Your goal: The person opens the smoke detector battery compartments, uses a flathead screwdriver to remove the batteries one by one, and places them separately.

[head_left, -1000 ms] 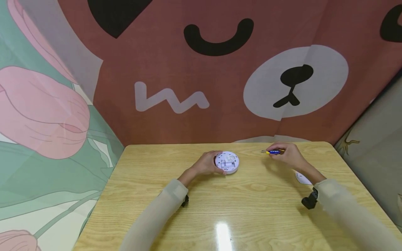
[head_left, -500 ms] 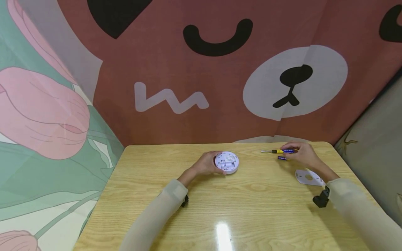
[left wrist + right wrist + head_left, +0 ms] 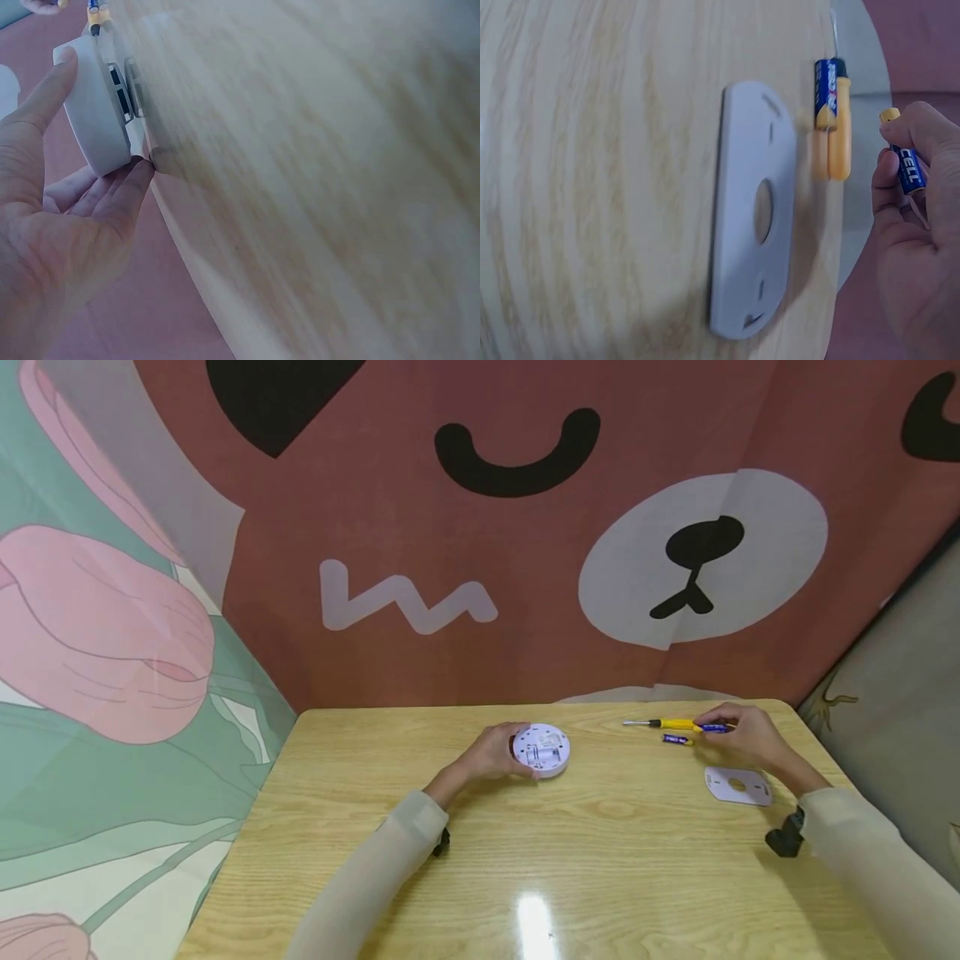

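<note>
Left hand (image 3: 491, 753) cupped the white detector (image 3: 543, 747). Right hand (image 3: 750, 735), right of the detector, pinched one battery (image 3: 909, 169); second battery (image 3: 676, 740) lay beside the screwdriver (image 3: 663, 723). Risk: loose cell could roll off the table (image 3: 600, 860).

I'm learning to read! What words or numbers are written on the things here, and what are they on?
"CELL", white letters on the blue battery pinched in the right hand.
The other battery, lying by the yellow screwdriver, has print too blurred to read.
The label on the round white device that the left hand holds is too small to read.
The white plate bears no words.
</note>
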{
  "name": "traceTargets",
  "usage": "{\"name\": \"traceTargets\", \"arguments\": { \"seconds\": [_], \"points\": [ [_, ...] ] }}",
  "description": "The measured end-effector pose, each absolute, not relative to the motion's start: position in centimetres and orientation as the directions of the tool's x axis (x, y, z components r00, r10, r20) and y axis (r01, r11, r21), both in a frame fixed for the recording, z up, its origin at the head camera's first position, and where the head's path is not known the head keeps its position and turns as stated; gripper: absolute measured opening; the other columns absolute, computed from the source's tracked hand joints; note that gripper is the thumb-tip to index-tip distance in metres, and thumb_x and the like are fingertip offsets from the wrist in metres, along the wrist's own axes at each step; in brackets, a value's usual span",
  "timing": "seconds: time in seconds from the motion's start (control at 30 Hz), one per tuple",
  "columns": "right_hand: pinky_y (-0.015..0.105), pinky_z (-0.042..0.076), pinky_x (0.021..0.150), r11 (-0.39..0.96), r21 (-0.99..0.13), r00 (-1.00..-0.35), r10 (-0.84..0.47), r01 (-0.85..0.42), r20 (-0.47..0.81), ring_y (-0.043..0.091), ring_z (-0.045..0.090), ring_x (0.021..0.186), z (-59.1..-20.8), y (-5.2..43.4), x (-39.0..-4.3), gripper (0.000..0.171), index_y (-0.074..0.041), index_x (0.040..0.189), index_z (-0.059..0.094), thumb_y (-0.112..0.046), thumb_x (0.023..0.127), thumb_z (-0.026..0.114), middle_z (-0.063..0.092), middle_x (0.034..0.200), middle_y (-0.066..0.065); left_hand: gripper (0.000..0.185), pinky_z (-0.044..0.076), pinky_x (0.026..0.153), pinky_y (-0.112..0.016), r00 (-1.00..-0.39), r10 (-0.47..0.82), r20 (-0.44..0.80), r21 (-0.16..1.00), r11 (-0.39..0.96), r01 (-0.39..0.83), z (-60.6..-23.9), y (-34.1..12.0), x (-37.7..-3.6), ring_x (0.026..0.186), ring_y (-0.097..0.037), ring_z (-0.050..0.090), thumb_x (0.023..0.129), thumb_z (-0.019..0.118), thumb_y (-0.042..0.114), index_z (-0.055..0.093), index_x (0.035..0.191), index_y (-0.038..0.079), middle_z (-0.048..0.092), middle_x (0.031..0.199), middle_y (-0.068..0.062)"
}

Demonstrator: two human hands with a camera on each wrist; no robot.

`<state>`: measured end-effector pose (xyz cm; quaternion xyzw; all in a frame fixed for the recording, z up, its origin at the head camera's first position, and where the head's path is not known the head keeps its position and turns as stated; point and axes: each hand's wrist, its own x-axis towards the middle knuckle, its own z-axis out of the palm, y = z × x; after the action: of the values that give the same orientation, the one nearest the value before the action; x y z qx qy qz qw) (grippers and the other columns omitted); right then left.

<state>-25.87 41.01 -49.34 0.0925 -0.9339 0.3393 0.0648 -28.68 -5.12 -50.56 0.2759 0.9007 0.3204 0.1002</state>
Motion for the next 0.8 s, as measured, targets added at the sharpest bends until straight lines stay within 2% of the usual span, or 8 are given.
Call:
{"name": "traceTargets", "arguments": {
  "seconds": [0.23, 0.4, 0.57, 0.8],
  "points": [
    [0.014, 0.049, 0.073, 0.781, -0.604, -0.987, -0.108, -0.16, 0.121, 0.013, 0.061, 0.097, -50.3, 42.3, -25.9, 0.024, -0.003, 0.113, 0.081, -0.013, 0.091, 0.085, 0.072, 0.119, 0.022, 0.1, 0.042, 0.119, -0.041, -0.826, 0.564, 0.002, 0.63, 0.64, 0.439, -50.7, -5.1, -28.7, 0.145, -0.028, 0.051, 0.076, 0.099, 0.034, 0.049, 0.157, 0.003, 0.055, 0.157, -0.014],
    [0.017, 0.053, 0.072, 0.767, -0.628, -0.991, -0.112, -0.134, 0.074, 0.006, 0.061, 0.097, -50.7, 43.0, -25.7, 0.024, -0.002, 0.113, 0.081, -0.013, 0.092, 0.084, 0.07, 0.123, 0.026, 0.1, 0.042, 0.12, -0.04, -0.828, 0.56, 0.018, 0.628, 0.639, 0.445, -50.7, -5.0, -28.8, 0.144, -0.029, 0.052, 0.073, 0.1, 0.033, 0.051, 0.155, 0.002, 0.056, 0.155, -0.015],
    [0.019, 0.053, 0.072, 0.769, -0.623, -0.989, -0.139, -0.141, 0.052, -0.003, 0.06, 0.092, -51.1, 43.6, -25.5, 0.02, -0.004, 0.111, 0.082, -0.008, 0.092, 0.082, 0.072, 0.119, 0.023, 0.1, 0.042, 0.119, -0.039, -0.826, 0.564, 0.013, 0.635, 0.633, 0.442, -50.6, -5.1, -28.7, 0.143, -0.028, 0.053, 0.074, 0.1, 0.032, 0.051, 0.155, 0.002, 0.057, 0.155, -0.015],
    [0.02, 0.053, 0.071, 0.78, -0.605, -0.987, -0.15, -0.156, 0.061, -0.005, 0.059, 0.089, -51.6, 44.0, -25.7, 0.018, -0.006, 0.11, 0.083, -0.009, 0.092, 0.083, 0.074, 0.114, 0.019, 0.1, 0.042, 0.12, -0.04, -0.827, 0.563, 0.003, 0.648, 0.629, 0.431, -50.6, -5.2, -28.7, 0.144, -0.027, 0.052, 0.074, 0.1, 0.033, 0.05, 0.156, 0.003, 0.056, 0.156, -0.014]
  ]
}}
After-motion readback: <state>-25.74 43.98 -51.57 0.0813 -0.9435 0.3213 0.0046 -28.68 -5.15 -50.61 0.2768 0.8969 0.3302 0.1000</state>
